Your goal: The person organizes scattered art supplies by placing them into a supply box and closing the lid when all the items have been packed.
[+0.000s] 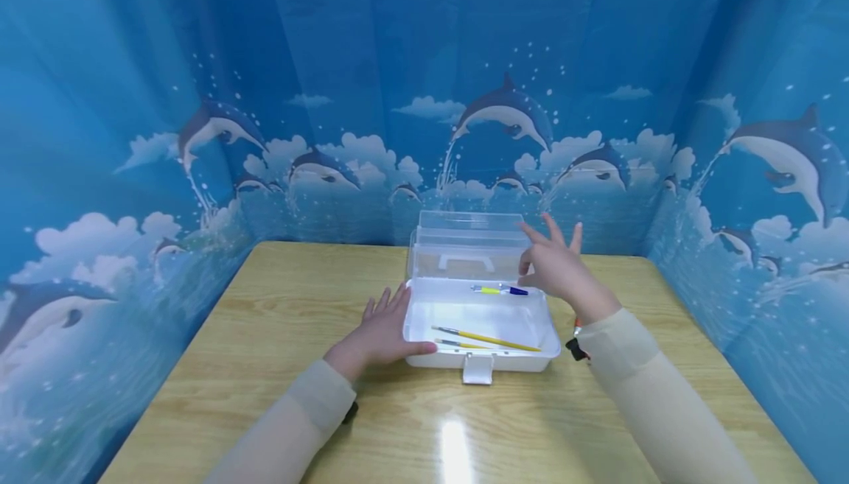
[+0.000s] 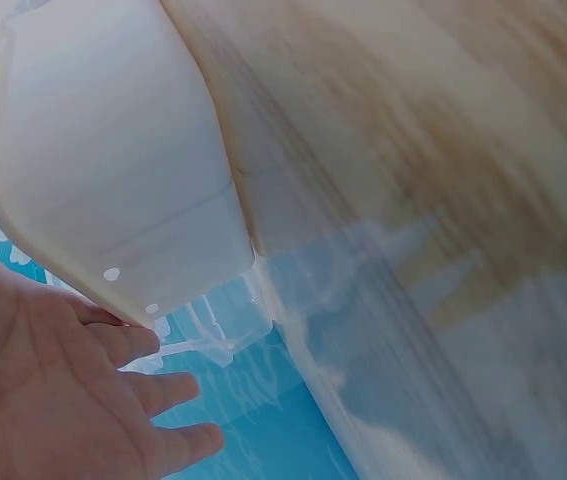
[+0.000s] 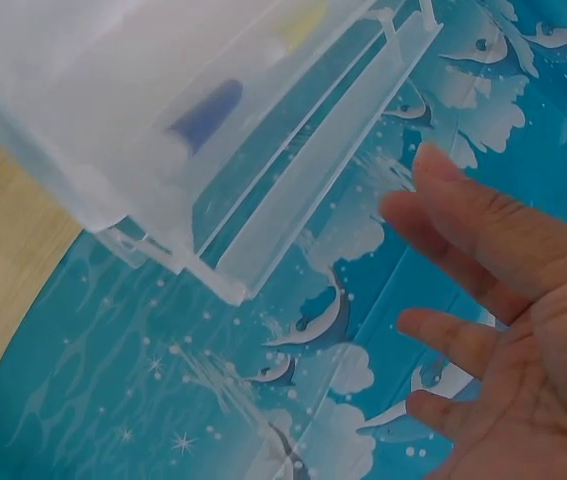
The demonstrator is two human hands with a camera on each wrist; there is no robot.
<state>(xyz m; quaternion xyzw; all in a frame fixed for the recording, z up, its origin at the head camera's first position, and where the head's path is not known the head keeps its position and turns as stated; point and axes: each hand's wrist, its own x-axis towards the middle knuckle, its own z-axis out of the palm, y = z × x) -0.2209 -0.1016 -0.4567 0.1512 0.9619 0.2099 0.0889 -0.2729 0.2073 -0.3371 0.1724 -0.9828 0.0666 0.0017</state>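
Note:
A white plastic box (image 1: pixel 477 362) stands on the table with its clear lid (image 1: pixel 467 237) raised at the back. Inside lie two yellow-handled paintbrushes (image 1: pixel 487 337) near the front wall and a yellow-and-blue pen (image 1: pixel 499 290) near the back. My left hand (image 1: pixel 381 329) rests against the box's left side, thumb over the front corner, other fingers extended. Over the back right corner hovers my right hand (image 1: pixel 556 267), its thumb and forefinger close together and the other fingers spread. The right wrist view shows nothing between the fingers of this hand (image 3: pixel 503 310).
The wooden table (image 1: pixel 298 285) extends around the box. A blue dolphin-print curtain (image 1: pixel 371 101) closes off the back and both sides. A white latch (image 1: pixel 477 370) hangs at the box front. Something small and red (image 1: pixel 577 325) shows beside my right sleeve, mostly hidden.

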